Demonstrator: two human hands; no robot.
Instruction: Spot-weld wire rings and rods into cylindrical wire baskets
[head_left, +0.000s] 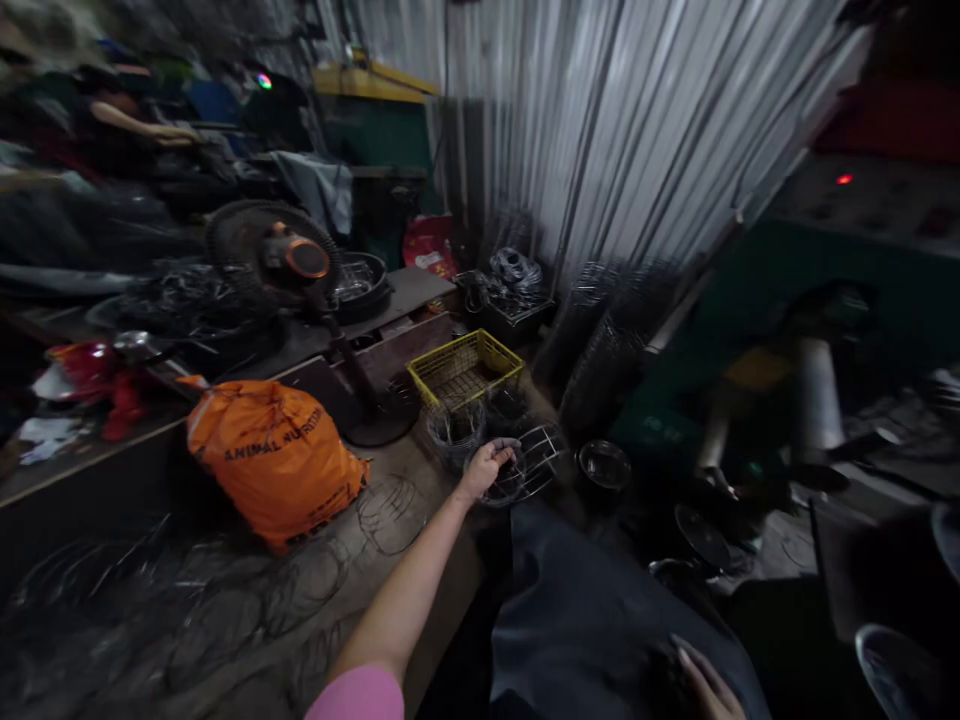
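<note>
The left hand (491, 468) grips a silvery wire frame with a rounded outline and parallel crossing rods (541, 450); the frame sits low, ahead of the seated person's knees. Its longer direction seems to run from the hand to the right and slightly away, the far end pointing toward a dark round metal pan (604, 465). The fingers cover part of the frame's near edge, and its lower outline fades into shadow. The left fingers are curled together, pinching that edge. The right hand (706, 685), blurred and cut off by the bottom border, lies over the dark smooth cloth across the lap (577, 610); whether it holds anything, I cannot tell.

Just beyond the left hand stand a bundle of grey wire rings (455, 428) and a yellow rectangular mesh crate (501, 352). Left of the forearm, thin wire hoops (390, 512) lie on the floor near a bulging orange printed sack (274, 455). Behind that stands a black round fan (274, 245).
</note>
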